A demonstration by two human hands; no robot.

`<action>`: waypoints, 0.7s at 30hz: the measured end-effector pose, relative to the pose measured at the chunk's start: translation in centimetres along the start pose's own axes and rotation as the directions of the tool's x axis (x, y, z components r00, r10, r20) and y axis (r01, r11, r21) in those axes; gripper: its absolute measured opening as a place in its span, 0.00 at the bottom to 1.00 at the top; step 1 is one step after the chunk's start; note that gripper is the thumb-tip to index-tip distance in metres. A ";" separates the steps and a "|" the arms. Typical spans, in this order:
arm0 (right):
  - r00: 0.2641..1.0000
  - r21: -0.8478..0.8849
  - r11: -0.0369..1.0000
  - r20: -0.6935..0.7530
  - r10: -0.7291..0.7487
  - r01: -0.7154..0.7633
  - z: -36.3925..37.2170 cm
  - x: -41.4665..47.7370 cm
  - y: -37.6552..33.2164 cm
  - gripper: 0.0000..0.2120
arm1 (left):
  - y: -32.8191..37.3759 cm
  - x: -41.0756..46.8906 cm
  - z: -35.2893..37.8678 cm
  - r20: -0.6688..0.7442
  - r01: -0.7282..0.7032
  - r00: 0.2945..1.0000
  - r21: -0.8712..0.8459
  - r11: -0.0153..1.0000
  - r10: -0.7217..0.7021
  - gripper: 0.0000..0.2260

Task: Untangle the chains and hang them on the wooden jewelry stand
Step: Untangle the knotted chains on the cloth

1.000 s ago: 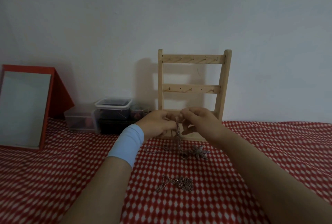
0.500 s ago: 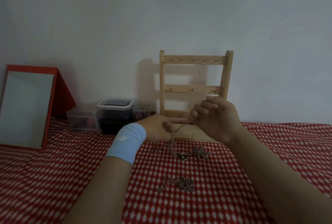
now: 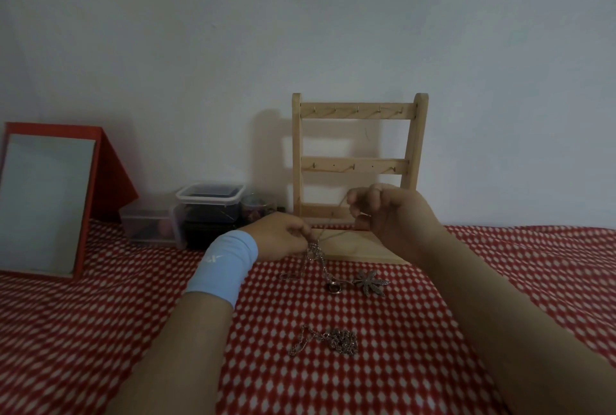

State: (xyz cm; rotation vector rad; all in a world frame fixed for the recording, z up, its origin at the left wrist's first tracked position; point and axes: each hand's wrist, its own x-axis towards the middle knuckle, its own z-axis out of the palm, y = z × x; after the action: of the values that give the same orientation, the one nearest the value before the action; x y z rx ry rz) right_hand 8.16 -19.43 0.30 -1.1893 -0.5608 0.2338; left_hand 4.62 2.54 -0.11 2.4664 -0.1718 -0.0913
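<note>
A thin chain [image 3: 314,252] is pinched at one end by the curled fingers of the left hand [image 3: 280,236] and at the other by the right hand [image 3: 390,214], which is held at 2 o'clock from the left. The chain's tangled part hangs below the left hand and trails to a leaf pendant [image 3: 370,281] on the red-checked table [image 3: 100,331]. A 2nd chain [image 3: 333,341] is heaped at 6 o'clock from the hands. The wooden jewelry stand [image 3: 358,164] is set upright at 12 o'clock, behind them.

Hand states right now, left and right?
Left hand: pinching the thin tangled silver chain.
Right hand: pinching a strand of that chain, raised.
</note>
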 end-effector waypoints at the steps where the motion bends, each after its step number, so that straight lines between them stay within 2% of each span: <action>1: 0.999 -0.070 0.997 -0.025 -0.031 0.029 0.4 0.0 0.0 0.15 | 0.0 0.1 0.1 0.019 0.014 1.000 0.014 1.000 -0.015 0.09; 3: 0.996 -0.151 0.987 -0.057 -0.069 0.059 1.4 -0.1 -0.3 0.17 | 0.0 0.2 0.2 0.041 0.053 0.998 0.038 0.998 -0.054 0.06; 4: 0.997 -0.179 0.983 -0.050 -0.058 0.048 1.7 -0.2 -0.5 0.14 | 0.0 0.2 0.2 0.041 0.071 0.996 0.056 0.996 -0.073 0.05; 5: 0.999 -0.222 0.975 -0.022 -0.032 0.027 1.8 -0.2 -0.7 0.12 | 0.0 0.3 0.2 0.039 0.079 0.996 0.078 0.994 -0.082 0.05; 8: 0.993 -0.429 0.903 0.093 0.067 -0.021 1.2 -0.3 -0.9 0.13 | -0.1 0.2 0.1 0.049 0.078 0.995 0.098 0.992 -0.083 0.06; 10: 0.980 -0.481 0.877 0.167 0.109 -0.015 0.8 -0.4 -1.1 0.12 | -0.2 0.1 0.1 0.050 0.078 0.995 0.134 0.988 -0.085 0.08; 13: 0.913 -0.443 0.895 0.343 0.220 -0.049 0.4 -0.5 -1.4 0.11 | -0.5 0.0 -0.3 -0.009 0.127 0.992 0.222 0.967 -0.128 0.13; 15: 0.860 -0.494 0.867 0.414 0.300 -0.064 0.3 -0.6 -1.2 0.14 | -0.8 -0.1 -0.8 -0.048 0.159 0.987 0.236 0.959 -0.152 0.13; 17: 0.799 -0.632 0.770 0.415 0.436 -0.092 0.6 -0.5 -1.1 0.17 | -1.1 -0.3 -1.1 -0.037 0.196 0.981 0.264 0.945 -0.193 0.11; 20: 0.649 -0.839 0.514 0.291 0.703 -0.180 1.1 -0.7 -1.3 0.14 | -1.8 -0.1 -1.4 0.044 0.267 0.951 0.380 0.886 -0.306 0.12; 21: 0.608 -0.863 0.462 0.259 0.751 -0.203 1.3 -0.8 -1.5 0.14 | -1.9 -0.1 -1.5 0.074 0.289 0.934 0.414 0.863 -0.349 0.14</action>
State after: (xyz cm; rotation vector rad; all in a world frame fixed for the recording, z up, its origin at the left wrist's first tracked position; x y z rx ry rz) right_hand 6.58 -19.29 1.74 -2.1835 -0.9161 1.0547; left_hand 4.85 4.96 -0.12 2.8770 0.1817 -0.4215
